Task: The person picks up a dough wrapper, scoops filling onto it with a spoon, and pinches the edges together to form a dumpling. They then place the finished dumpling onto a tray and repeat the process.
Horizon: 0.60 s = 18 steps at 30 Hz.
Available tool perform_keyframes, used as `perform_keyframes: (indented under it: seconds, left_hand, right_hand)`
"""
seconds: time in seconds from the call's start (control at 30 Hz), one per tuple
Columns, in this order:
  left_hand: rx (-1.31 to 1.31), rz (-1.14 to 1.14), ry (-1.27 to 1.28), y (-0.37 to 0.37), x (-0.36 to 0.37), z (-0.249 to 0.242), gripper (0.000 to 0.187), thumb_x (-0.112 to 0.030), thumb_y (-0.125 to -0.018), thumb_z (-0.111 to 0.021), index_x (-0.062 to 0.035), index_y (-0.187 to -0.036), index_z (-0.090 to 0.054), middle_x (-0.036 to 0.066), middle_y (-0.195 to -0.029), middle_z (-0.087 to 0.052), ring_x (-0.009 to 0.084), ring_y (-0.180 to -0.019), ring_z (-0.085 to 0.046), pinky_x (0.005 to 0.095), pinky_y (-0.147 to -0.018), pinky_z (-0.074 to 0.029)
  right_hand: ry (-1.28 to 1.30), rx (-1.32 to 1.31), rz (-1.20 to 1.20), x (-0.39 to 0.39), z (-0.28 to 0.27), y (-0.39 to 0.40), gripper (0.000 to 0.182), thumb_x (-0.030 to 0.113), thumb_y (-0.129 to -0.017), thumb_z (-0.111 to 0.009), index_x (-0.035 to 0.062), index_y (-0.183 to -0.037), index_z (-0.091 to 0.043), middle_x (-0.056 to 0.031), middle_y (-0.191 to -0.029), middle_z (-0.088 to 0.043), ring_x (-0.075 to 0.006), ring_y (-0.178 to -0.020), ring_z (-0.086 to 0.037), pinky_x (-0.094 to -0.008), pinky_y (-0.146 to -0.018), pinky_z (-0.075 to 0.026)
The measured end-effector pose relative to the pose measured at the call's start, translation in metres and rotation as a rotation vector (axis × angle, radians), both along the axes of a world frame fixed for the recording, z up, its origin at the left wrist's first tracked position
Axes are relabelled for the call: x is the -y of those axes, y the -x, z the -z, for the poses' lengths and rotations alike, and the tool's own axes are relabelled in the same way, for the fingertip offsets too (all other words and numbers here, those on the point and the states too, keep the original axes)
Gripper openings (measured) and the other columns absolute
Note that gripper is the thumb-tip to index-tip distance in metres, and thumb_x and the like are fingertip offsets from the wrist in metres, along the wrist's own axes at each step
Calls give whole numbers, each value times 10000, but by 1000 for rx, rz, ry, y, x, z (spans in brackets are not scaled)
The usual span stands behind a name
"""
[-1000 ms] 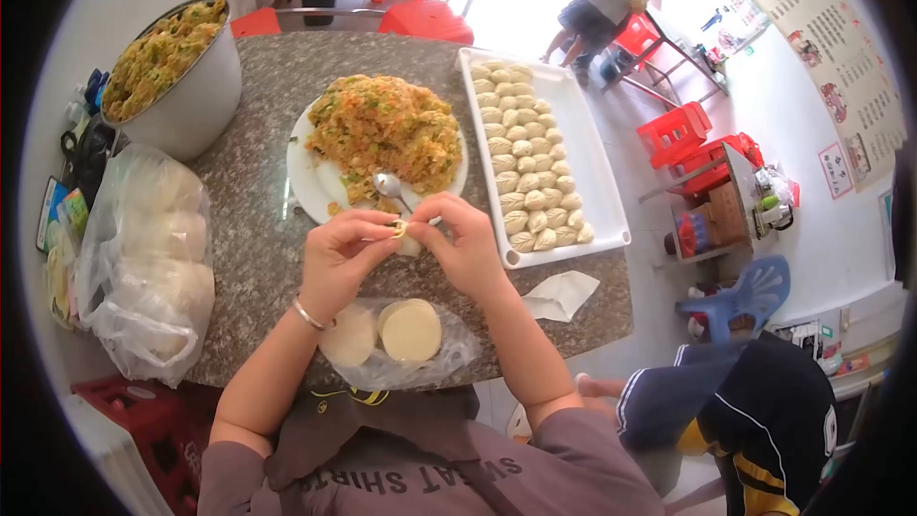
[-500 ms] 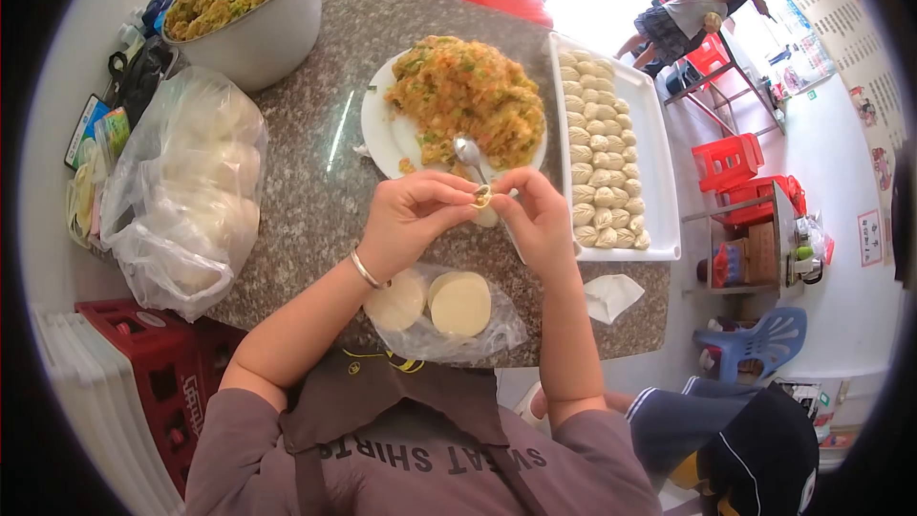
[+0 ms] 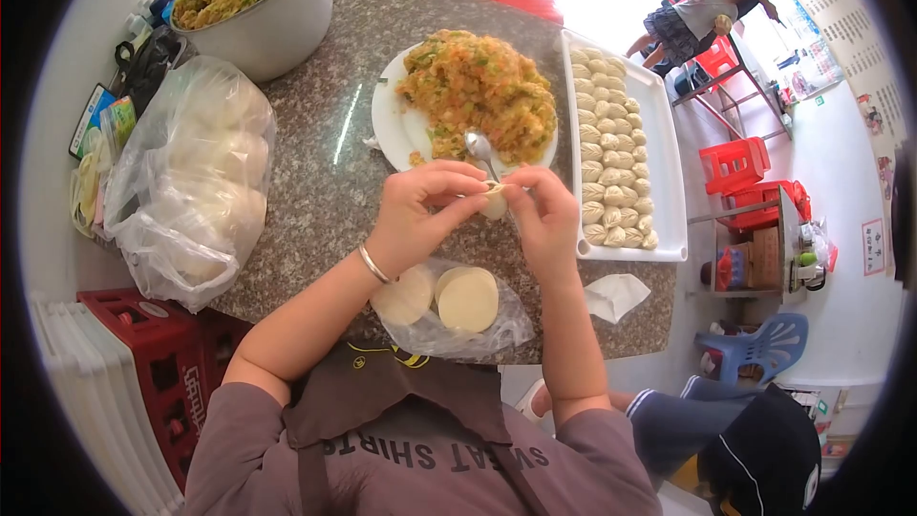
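Observation:
Between both hands a small, pale dumpling (image 3: 494,202) is pinched at its upper edge. My left hand (image 3: 425,210) has thumb and fingertips closed on its left side; my right hand (image 3: 544,215) pinches its right side. Just beyond them a metal spoon (image 3: 480,147) leans on a mound of orange-green filling (image 3: 478,96) on a white plate (image 3: 388,124). Nearer my body, two stacks of round wrappers (image 3: 467,300) lie on a clear plastic bag (image 3: 506,330). To the right, a white tray (image 3: 659,153) holds rows of pleated dumplings (image 3: 611,148).
A large bowl (image 3: 267,33) of filling and a plastic bag of pale rounds (image 3: 205,172) stand at left. A tissue (image 3: 616,296) lies on the right of the granite table (image 3: 325,48). A person in a black cap (image 3: 764,449) sits lower right; other people stand farther back.
The dumpling's opening, where filling showed before, is now mostly pinched together. The view has shifted slightly, so the table items appear a little farther right.

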<state>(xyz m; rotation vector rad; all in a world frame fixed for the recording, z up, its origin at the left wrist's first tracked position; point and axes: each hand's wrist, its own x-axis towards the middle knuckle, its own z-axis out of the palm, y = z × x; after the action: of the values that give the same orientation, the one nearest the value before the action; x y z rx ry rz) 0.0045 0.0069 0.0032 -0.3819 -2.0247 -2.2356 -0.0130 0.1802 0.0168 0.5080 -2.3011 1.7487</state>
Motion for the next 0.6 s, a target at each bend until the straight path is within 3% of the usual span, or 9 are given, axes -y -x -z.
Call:
perform_keyframes:
  seconds: [0.13, 0.23, 0.6]
  left_hand:
    - [-10, 80, -68, 2, 2, 7, 122, 12, -816, -669, 15, -937, -684, 112, -1040, -639, 155, -907, -643, 258, -785, -550]
    - [-14, 95, -37, 0, 2, 3, 111, 13, -819, -666, 19, -928, -682, 114, -1048, -633, 154, -918, -639, 257, -781, -549]
    - [113, 40, -162, 1, -2, -1, 112, 21, -816, -666, 26, -927, -650, 105, -1043, -614, 141, -901, -628, 255, -794, -537]
  right_hand:
    - [-39, 95, -88, -10, -1, 5, 52, 25, -816, -638, -11, -827, -602, -91, -826, -610, -196, -758, -593, -294, -700, -463]
    - [-55, -6, -131, -5, -5, 4, 60, 35, -817, -641, -10, -823, -601, -89, -830, -605, -198, -758, -591, -297, -705, -464]
    - [-73, -82, 21, 3, -2, -1, 55, 31, -817, -639, -10, -836, -608, -93, -838, -611, -206, -769, -596, -301, -701, -465]
